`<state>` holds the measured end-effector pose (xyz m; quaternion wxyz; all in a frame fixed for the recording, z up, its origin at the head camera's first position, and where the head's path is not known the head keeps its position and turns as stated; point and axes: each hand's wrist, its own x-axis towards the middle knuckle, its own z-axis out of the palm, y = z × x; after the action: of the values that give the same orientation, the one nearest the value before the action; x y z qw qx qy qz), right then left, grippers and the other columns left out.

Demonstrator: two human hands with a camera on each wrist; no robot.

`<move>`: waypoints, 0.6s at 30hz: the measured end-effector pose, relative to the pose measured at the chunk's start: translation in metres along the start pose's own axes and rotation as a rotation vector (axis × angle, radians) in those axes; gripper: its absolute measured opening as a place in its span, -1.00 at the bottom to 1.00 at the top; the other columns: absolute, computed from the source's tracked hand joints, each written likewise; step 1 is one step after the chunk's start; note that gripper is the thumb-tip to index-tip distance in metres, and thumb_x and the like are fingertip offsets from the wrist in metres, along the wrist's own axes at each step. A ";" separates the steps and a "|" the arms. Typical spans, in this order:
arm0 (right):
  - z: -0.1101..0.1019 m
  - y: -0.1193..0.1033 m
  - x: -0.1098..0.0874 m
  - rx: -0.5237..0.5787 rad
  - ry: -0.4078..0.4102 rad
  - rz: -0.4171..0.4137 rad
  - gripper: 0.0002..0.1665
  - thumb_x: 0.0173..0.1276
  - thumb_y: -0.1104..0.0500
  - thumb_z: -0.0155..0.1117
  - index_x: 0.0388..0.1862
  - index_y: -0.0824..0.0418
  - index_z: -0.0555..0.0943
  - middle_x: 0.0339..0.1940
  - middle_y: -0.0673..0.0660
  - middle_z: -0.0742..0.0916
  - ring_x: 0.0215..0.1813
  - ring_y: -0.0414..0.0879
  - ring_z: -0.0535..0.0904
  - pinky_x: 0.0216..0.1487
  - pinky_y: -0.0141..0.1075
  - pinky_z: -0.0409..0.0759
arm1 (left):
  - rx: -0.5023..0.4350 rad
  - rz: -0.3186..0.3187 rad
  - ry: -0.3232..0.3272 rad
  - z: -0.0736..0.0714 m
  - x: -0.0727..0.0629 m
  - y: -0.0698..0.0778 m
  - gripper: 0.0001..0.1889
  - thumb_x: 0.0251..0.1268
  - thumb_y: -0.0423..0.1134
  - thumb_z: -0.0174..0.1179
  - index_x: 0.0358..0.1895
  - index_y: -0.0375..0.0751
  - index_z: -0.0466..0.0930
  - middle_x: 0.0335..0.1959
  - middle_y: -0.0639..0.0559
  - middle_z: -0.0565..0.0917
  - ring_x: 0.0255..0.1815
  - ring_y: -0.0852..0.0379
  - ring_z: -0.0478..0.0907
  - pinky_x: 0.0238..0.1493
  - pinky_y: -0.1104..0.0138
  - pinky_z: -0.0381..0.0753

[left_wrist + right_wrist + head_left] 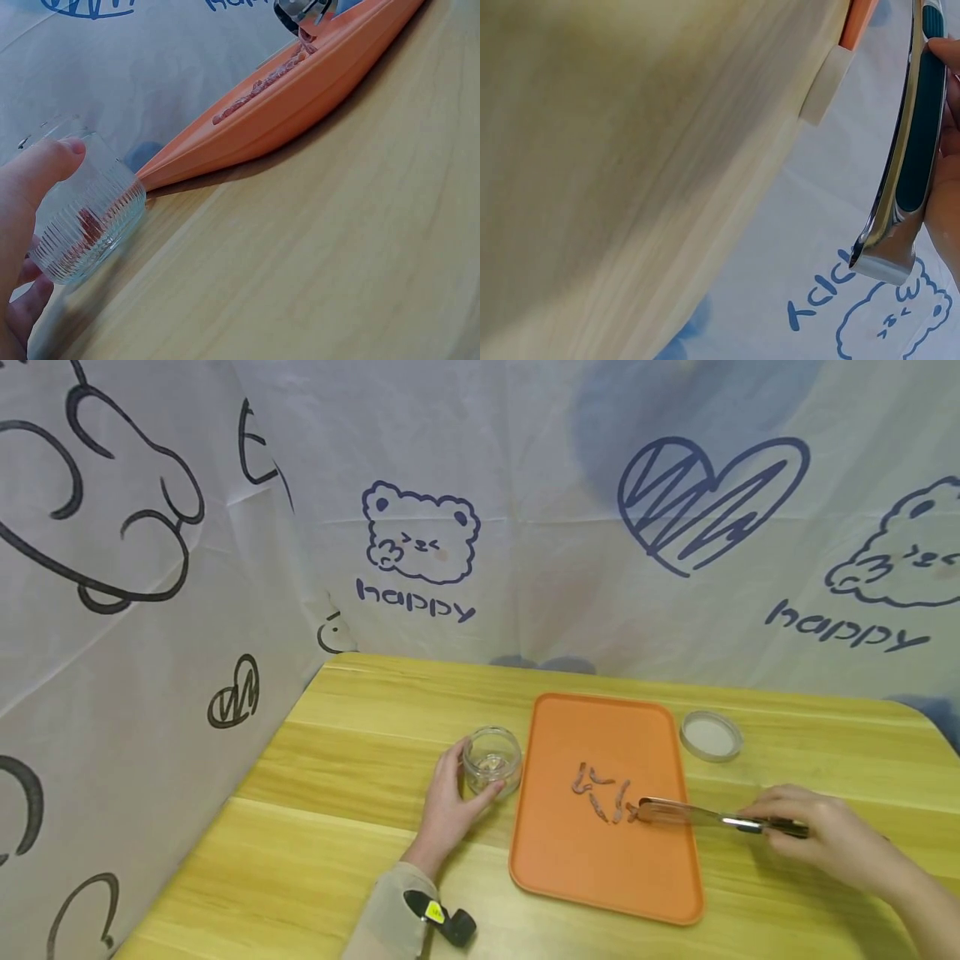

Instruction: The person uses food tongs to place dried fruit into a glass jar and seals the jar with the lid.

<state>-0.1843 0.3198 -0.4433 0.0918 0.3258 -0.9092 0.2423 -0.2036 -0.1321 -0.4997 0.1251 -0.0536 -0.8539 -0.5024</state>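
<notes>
Clear glass, ribbed on its lower wall, forms the open jar (492, 756) noted just left of the tray, mouth facing upward. From where I stand, the person's left hand (450, 797) grasps it, thumb on the near side and fingers round the other. A reddish patch shows through the ribbing; I cannot tell whether it lies inside.

The right hand (828, 831) is closed round the dark-inlaid handle of the metal tongs (738, 821), which reach leftward over the tray's right edge. Their tips meet the rightmost of several reddish-brown strips (598, 808); whether that piece is pinched I cannot tell. The other strips lie loosely grouped about the tray's middle.

Observed also: the orange tray (592, 877), rectangular with rounded corners and a raised rim, flat on the yellow wood-grain table (360, 743); a round, pale-centred lid (711, 736) just beside its far right corner; and a white cloth (555, 527) behind, printed with hearts, bears and "happy".
</notes>
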 end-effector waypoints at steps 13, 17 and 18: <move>-0.006 -0.006 0.006 0.010 0.084 -0.063 -0.44 -0.14 0.54 0.44 -0.17 0.05 0.71 -0.27 -0.17 0.64 -0.34 -0.37 0.45 -0.48 -0.55 0.34 | 0.011 0.038 0.014 -0.001 0.001 0.001 -0.14 0.05 -0.01 0.42 0.38 -0.27 0.20 0.25 -0.22 0.38 0.28 -0.11 0.33 0.32 0.08 0.31; -0.009 -0.011 0.011 -0.009 0.112 -0.068 -0.42 -0.15 0.53 0.44 -0.15 0.04 0.71 -0.28 -0.17 0.64 -0.35 -0.37 0.45 -0.47 -0.56 0.35 | 0.009 0.035 0.013 -0.001 -0.001 0.002 -0.14 0.05 0.00 0.41 0.37 -0.27 0.21 0.25 -0.22 0.38 0.27 -0.12 0.33 0.32 0.06 0.31; -0.009 -0.012 0.012 -0.015 0.120 -0.068 -0.42 -0.15 0.53 0.45 -0.15 0.04 0.72 -0.28 -0.17 0.64 -0.34 -0.37 0.46 -0.45 -0.57 0.36 | 0.007 0.033 0.011 -0.001 -0.001 0.002 -0.14 0.05 0.00 0.41 0.37 -0.27 0.21 0.25 -0.22 0.38 0.27 -0.12 0.33 0.31 0.05 0.31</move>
<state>-0.1861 0.3095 -0.4266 0.1569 0.3408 -0.8923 0.2511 -0.2018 -0.1316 -0.4978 0.1383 -0.0642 -0.8539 -0.4976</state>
